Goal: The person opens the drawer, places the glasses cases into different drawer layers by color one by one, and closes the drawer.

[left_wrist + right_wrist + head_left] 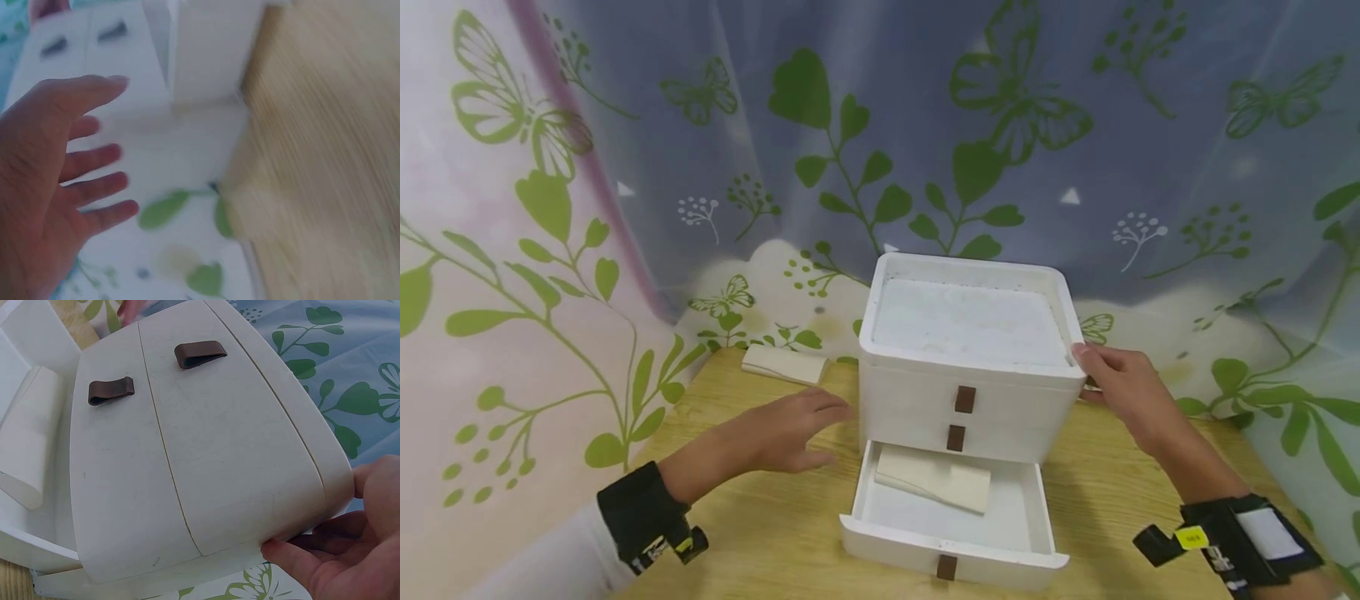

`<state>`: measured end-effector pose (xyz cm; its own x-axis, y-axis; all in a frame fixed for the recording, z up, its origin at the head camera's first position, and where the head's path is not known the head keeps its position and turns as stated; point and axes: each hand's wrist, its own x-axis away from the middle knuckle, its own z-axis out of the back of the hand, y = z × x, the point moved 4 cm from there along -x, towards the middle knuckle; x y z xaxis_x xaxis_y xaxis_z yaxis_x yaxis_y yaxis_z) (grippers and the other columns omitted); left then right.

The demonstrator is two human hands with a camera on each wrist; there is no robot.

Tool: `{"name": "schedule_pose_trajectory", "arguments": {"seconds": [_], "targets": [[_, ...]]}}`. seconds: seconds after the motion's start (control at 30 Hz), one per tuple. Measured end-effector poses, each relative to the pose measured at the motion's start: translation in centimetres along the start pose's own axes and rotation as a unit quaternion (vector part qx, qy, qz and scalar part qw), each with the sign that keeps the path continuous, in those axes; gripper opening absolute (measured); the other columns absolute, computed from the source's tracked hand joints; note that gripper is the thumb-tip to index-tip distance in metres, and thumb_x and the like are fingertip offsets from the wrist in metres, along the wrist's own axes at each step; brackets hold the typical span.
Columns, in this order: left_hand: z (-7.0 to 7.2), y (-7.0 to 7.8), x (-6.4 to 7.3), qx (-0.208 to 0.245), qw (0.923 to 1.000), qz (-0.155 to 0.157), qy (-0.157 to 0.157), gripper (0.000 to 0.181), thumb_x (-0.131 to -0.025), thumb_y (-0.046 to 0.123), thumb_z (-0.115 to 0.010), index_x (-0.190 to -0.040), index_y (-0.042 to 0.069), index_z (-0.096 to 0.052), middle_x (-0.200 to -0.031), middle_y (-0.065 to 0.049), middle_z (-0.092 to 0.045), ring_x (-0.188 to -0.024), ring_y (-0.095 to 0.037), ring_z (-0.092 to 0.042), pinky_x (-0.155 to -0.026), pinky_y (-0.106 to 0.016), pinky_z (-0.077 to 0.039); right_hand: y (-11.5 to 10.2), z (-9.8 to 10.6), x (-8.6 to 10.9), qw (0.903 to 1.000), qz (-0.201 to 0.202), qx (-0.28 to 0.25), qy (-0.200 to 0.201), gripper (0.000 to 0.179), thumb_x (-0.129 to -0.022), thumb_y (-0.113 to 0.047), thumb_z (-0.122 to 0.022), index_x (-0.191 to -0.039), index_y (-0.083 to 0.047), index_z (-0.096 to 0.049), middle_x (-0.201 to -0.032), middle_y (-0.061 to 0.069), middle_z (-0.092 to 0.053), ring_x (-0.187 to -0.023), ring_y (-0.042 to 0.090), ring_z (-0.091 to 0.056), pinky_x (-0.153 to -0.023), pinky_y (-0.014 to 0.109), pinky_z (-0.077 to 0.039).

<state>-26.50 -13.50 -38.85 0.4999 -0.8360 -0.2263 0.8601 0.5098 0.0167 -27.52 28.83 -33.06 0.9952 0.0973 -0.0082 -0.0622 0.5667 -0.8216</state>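
A white desktop drawer unit [962,417] stands on the table, its top a shallow tray with a raised rim. Its bottom drawer [925,571] is pulled out, and a folded cream cloth [934,479] lies inside. My right hand [1131,392] grips the unit's upper right corner, thumb at the top rim and fingers against the side; the right wrist view shows these curled fingers [300,559]. Just left of the unit my left hand [790,429] hovers with nothing in it, its fingers [94,187] spread and relaxed in the left wrist view.
Another folded cream cloth [785,364] lies on the wood-grain table [752,533] at the back left. Two upper drawers with brown pull tabs [965,400] are closed. Behind the table hangs a curtain [880,167] printed with leaves and butterflies.
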Motion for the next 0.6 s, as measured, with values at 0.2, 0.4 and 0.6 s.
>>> {"name": "schedule_pose_trajectory", "arguments": {"seconds": [0.2, 0.4, 0.6], "targets": [[-1.2, -4.5, 0.6, -0.024, 0.9976, 0.034, 0.055, 0.081, -0.088, 0.032, -0.085, -0.152, -0.001, -0.047, -0.148, -0.019, -0.056, -0.136, -0.036, -0.056, -0.106, -0.048, -0.055, 0.1, 0.1, 0.0, 1.0, -0.004, -0.005, 0.002, 0.075, -0.111, -0.052, -0.038, -0.161, 0.003, -0.029, -0.165, 0.029, -0.032, -0.148, 0.049, -0.041, -0.105, 0.042, -0.05], [-3.2, -9.0, 1.0, -0.043, 0.9932, 0.079, 0.074, 0.085, -0.085, 0.03, -0.087, -0.152, -0.003, -0.046, -0.146, -0.022, -0.055, -0.135, -0.04, -0.055, -0.106, -0.052, -0.054, 0.2, 0.2, 0.0, 0.9999, -0.004, -0.009, 0.003, 0.076, -0.11, -0.053, -0.039, -0.161, 0.002, -0.029, -0.167, 0.027, -0.031, -0.149, 0.048, -0.041, -0.107, 0.044, -0.049], [-5.1, -12.0, 1.5, -0.024, 0.99, 0.129, 0.052, 0.081, -0.089, 0.027, -0.084, -0.152, -0.005, -0.045, -0.147, -0.027, -0.052, -0.136, -0.046, -0.052, -0.105, -0.058, -0.053, 0.3, 0.3, -0.1, 1.0, 0.003, -0.008, 0.004, 0.075, -0.11, -0.052, -0.039, -0.161, 0.002, -0.03, -0.166, 0.027, -0.032, -0.147, 0.047, -0.043, -0.106, 0.044, -0.051]]}}
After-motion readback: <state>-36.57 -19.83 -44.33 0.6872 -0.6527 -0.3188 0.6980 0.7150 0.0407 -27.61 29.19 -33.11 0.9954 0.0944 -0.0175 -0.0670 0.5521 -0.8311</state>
